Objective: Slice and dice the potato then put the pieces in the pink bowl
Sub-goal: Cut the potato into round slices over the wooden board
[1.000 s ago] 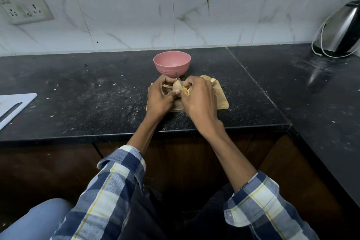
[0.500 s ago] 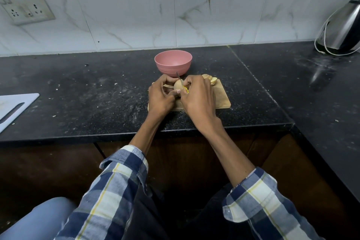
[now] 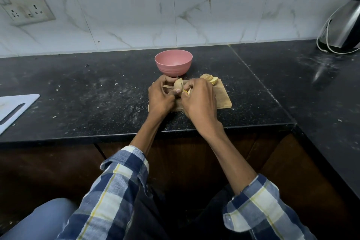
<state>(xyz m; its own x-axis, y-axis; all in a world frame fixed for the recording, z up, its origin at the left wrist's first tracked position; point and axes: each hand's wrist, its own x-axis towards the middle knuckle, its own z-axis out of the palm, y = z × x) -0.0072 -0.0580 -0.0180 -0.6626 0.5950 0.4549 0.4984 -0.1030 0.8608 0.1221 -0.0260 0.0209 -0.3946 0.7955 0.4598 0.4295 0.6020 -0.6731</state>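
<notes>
Black speckled counter carries a wooden board where the left hand grips a pale, part-sliced potato while the right hand curls round a yellow-handled knife.

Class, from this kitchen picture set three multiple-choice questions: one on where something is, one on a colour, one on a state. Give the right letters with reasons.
1. Where does the round pink bowl stand?
A. on the black stone counter, behind the wooden cutting board
B. on the board
C. beside the kettle

2. What colour is the knife handle in the right hand?
A. red
B. yellow
C. black

3. What is inside the bowl?
A. potato slices
B. water
C. nothing

Answers:
1 A: the bowl sits on the counter past the board's far edge.
2 B: yellow shows between the fingers.
3 C: the bowl is bare; the cut slices lie on the board, and the left hand holds the potato.
</notes>
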